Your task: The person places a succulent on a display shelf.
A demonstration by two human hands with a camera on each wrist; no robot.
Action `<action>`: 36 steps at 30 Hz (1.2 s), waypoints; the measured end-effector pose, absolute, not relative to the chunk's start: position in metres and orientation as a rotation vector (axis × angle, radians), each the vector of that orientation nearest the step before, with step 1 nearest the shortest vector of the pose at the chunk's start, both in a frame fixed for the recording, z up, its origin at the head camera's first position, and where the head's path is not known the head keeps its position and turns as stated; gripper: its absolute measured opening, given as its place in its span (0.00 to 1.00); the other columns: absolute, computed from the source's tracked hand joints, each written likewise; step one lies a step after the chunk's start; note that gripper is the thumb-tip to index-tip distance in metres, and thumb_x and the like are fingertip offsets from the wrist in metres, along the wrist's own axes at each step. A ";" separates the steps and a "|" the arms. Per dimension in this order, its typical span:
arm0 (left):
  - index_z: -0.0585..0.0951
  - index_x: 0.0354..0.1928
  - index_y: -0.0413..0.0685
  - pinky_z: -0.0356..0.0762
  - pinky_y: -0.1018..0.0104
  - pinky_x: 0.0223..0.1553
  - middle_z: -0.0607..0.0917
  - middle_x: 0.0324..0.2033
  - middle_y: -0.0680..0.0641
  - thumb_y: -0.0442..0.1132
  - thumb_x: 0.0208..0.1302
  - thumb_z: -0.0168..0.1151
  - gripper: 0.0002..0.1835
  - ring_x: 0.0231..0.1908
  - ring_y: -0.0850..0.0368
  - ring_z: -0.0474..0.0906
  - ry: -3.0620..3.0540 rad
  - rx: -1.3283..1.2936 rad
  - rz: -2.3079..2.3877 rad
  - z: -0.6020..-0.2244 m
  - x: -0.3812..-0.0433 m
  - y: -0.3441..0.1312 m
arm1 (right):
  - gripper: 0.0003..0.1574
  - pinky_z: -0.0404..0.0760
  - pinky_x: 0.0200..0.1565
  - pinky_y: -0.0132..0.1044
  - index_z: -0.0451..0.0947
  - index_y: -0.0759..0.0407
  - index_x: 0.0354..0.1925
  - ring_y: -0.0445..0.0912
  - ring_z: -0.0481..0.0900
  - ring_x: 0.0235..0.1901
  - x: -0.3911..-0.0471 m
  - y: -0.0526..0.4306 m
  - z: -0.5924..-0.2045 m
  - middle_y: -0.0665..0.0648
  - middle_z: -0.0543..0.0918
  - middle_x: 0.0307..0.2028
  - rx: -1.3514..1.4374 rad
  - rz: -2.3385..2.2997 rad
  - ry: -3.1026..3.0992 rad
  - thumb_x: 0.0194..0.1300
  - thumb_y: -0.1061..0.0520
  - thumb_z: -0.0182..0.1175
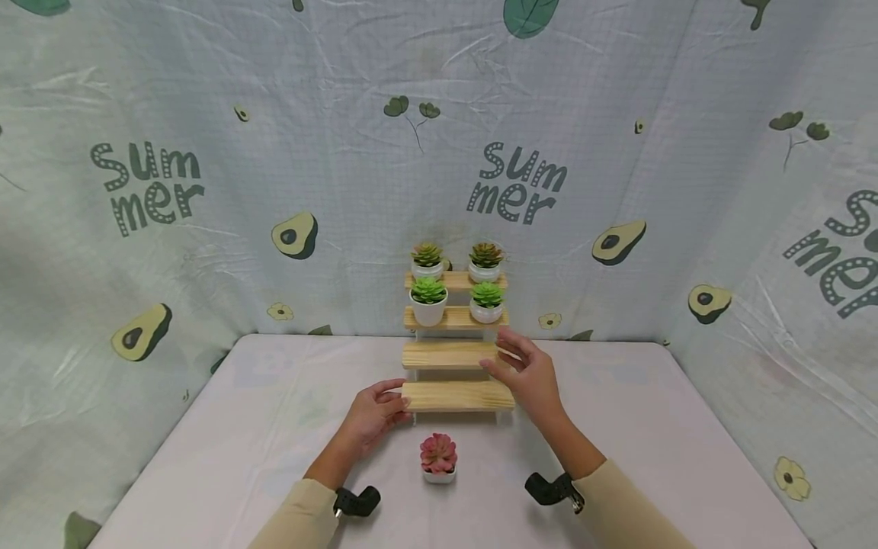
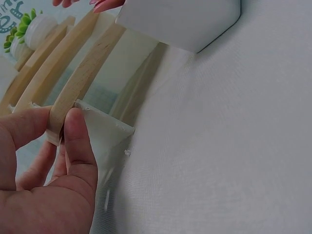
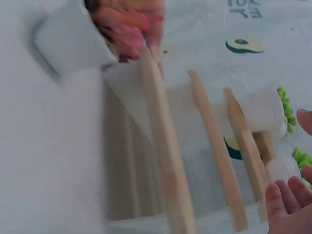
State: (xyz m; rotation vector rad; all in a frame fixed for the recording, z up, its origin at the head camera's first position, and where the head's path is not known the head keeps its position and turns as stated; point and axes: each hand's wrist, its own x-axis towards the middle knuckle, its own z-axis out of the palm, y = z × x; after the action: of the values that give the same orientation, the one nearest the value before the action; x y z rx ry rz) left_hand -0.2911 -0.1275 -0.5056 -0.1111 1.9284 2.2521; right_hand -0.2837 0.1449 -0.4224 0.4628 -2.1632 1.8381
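Observation:
A tiered plant stand with wooden steps and clear side panels stands at the middle of the table. My left hand pinches the left end of its lowest step, thumb and finger on either face of the board in the left wrist view. My right hand hovers by the stand's right side at the second step up, fingers spread and holding nothing. In front of the stand sits a pink succulent in a white pot. Green succulents in white pots fill the two upper steps, one a bright green succulent just beyond my right hand.
A taller white pot and two darker succulents, a left one and a right one, stand on the upper steps. A printed cloth backdrop rises behind and beside the white-covered table.

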 end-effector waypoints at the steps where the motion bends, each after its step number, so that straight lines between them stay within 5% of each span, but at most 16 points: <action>1: 0.71 0.59 0.39 0.84 0.62 0.40 0.81 0.39 0.42 0.31 0.58 0.64 0.26 0.35 0.55 0.81 1.933 -0.105 2.250 -0.505 -0.291 -0.128 | 0.38 0.74 0.58 0.48 0.70 0.64 0.60 0.58 0.73 0.58 -0.281 0.145 -0.429 0.64 0.74 0.58 0.477 1.846 -2.159 0.52 0.57 0.71; 10: 0.71 0.60 0.39 0.84 0.61 0.41 0.81 0.39 0.42 0.31 0.58 0.64 0.26 0.35 0.55 0.81 1.948 -0.118 2.234 -0.505 -0.291 -0.127 | 0.35 0.75 0.57 0.46 0.73 0.62 0.56 0.55 0.74 0.57 -0.253 0.136 -0.475 0.62 0.76 0.57 0.581 1.935 -2.194 0.51 0.56 0.72; 25: 0.72 0.59 0.39 0.84 0.61 0.41 0.81 0.38 0.43 0.29 0.58 0.63 0.25 0.35 0.55 0.81 1.921 -0.119 2.278 -0.506 -0.290 -0.128 | 0.46 0.70 0.62 0.48 0.67 0.61 0.62 0.58 0.68 0.63 -0.221 0.119 -0.503 0.62 0.71 0.62 0.683 2.050 -2.492 0.47 0.53 0.74; 36: 0.72 0.59 0.39 0.84 0.62 0.40 0.81 0.39 0.42 0.30 0.58 0.63 0.25 0.34 0.55 0.81 1.908 -0.095 2.274 -0.508 -0.290 -0.128 | 0.46 0.78 0.55 0.37 0.64 0.66 0.63 0.54 0.77 0.54 -0.217 0.113 -0.514 0.65 0.72 0.59 0.729 2.249 -2.475 0.50 0.57 0.73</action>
State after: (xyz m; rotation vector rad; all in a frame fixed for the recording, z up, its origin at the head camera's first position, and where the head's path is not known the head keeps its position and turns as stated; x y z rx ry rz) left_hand -0.2905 -0.1282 -0.5075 -0.0947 1.9084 2.2738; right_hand -0.2174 0.1129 -0.5136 0.7291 -2.4751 2.2495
